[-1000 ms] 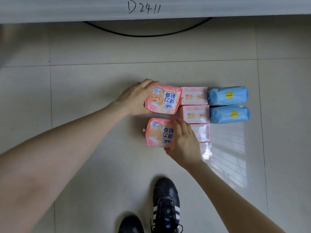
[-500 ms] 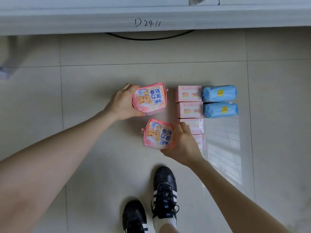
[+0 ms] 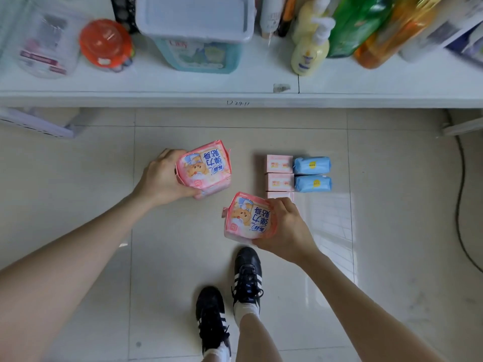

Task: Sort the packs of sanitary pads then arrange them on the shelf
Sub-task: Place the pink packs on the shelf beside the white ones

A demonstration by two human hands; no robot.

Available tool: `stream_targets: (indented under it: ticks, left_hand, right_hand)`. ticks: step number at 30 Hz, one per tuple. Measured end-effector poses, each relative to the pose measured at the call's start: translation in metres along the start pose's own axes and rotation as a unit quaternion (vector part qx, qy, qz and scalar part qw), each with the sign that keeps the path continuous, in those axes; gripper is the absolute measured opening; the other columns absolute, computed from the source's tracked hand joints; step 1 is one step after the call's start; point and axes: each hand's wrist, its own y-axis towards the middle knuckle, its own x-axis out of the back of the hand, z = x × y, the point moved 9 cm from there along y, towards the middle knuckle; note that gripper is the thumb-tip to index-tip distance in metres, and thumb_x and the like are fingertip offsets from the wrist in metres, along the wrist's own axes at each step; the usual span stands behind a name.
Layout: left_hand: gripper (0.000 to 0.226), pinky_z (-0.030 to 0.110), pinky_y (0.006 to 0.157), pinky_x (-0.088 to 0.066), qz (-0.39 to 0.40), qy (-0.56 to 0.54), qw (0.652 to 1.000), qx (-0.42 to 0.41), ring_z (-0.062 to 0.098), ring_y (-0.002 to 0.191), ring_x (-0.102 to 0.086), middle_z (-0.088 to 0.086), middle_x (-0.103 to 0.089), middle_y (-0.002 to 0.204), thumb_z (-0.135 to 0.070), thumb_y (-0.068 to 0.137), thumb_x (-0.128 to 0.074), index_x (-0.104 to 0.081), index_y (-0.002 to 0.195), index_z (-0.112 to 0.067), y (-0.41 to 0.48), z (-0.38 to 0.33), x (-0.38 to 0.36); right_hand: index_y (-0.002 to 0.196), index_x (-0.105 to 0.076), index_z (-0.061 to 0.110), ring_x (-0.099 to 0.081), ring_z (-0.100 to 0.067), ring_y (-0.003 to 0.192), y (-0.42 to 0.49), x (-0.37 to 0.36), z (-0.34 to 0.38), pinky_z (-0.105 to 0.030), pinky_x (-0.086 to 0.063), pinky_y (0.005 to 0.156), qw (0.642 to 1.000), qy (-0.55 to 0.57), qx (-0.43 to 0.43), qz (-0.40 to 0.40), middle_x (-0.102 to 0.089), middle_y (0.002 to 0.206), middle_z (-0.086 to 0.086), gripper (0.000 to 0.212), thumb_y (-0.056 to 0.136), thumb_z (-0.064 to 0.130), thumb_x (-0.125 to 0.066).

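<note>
My left hand [image 3: 162, 178] grips a pink pad pack with a bear picture [image 3: 205, 169], held above the floor. My right hand [image 3: 286, 228] grips a second pink bear pack [image 3: 248, 218], lower and to the right. On the tiled floor behind it lies a column of small pale pink packs [image 3: 279, 164], the nearer ones hidden by my right hand. Two blue packs [image 3: 312, 165] lie side by side right of that column. The white shelf [image 3: 235, 84] runs across the top of the view.
On the shelf stand a clear lidded tub [image 3: 196, 35], an orange-lidded jar [image 3: 105, 44], a yellow pump bottle [image 3: 311, 48] and green and orange refill bags. A black cable [image 3: 460, 205] trails on the floor at right. My two black shoes [image 3: 227, 304] stand below my hands.
Both hands have lifted their pink bear packs up off the floor and away from the column. The view has pulled back and tilted up, bringing the shelf top into sight.
</note>
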Motion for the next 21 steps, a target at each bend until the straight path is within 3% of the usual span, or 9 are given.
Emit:
stream_targets:
  ticks: [5, 12, 17, 21]
  left_hand:
    - [0.077, 0.027, 0.075, -0.041, -0.003, -0.026, 0.999, 0.03, 0.01, 0.091, -0.056, -0.013, -0.057, 0.103, -0.058, 0.031, -0.076, -0.059, 0.103, -0.036, -0.054, -0.031, 0.075]
    - [0.076, 0.026, 0.074, -0.044, -0.015, -0.033, 0.999, 0.015, 0.006, 0.092, -0.06, -0.018, -0.06, 0.103, -0.06, 0.03, -0.076, -0.057, 0.101, -0.042, -0.136, -0.073, 0.187]
    - [0.083, 0.036, 0.081, -0.056, -0.015, -0.048, 0.999, -0.009, 0.004, 0.089, -0.067, -0.018, -0.068, 0.103, -0.058, 0.034, -0.083, -0.059, 0.111, -0.036, -0.195, -0.104, 0.273]
    - [0.082, 0.028, 0.077, -0.056, -0.049, -0.047, 0.997, -0.047, -0.007, 0.086, -0.065, -0.018, -0.066, 0.106, -0.061, 0.034, -0.083, -0.06, 0.11, -0.039, -0.242, -0.14, 0.349]
  right_hand:
    - [0.123, -0.05, 0.018, -0.053, -0.017, 0.103, -0.033, 0.053, 0.052, -0.04, -0.052, 0.079, 1.0, 0.005, -0.004, -0.006, -0.049, 0.115, 0.005, 0.08, 0.054, 0.043, -0.083]
    - [0.126, -0.053, 0.015, -0.052, -0.019, 0.105, -0.085, 0.13, 0.141, -0.037, -0.049, 0.086, 0.997, 0.058, 0.035, -0.045, -0.05, 0.114, 0.001, 0.085, 0.052, 0.037, -0.087]
    - [0.13, -0.053, 0.018, -0.053, -0.013, 0.104, -0.131, 0.186, 0.205, -0.024, -0.043, 0.089, 0.993, 0.088, 0.052, -0.067, -0.047, 0.112, 0.008, 0.088, 0.052, 0.04, -0.088]
    - [0.127, -0.054, 0.021, -0.054, -0.01, 0.098, -0.169, 0.234, 0.261, -0.019, -0.043, 0.082, 0.99, 0.095, 0.082, -0.067, -0.05, 0.11, 0.009, 0.083, 0.053, 0.039, -0.089]
